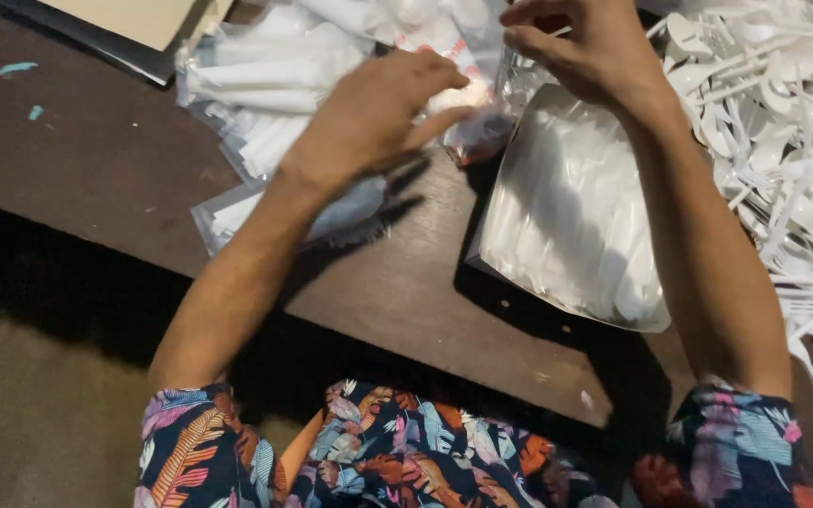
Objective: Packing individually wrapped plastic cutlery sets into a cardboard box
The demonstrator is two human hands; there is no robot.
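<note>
the left hand (378, 113) pinches a small clear packet (468, 118) between thumb and fingers, just right of its fingertips. the right hand (581, 47), fingers curled, hovers above it, near the loose plastic forks (783, 122).

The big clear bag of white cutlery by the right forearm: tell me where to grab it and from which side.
Take the big clear bag by its near bottom edge, coming from the person's side over the bare brown table. That edge lies flat and free of anything on top, while the right hand covers its far end and the loose pile of white forks and spoons crowds its right side. Probably pinch a corner, since the film looks slippery.
</note>
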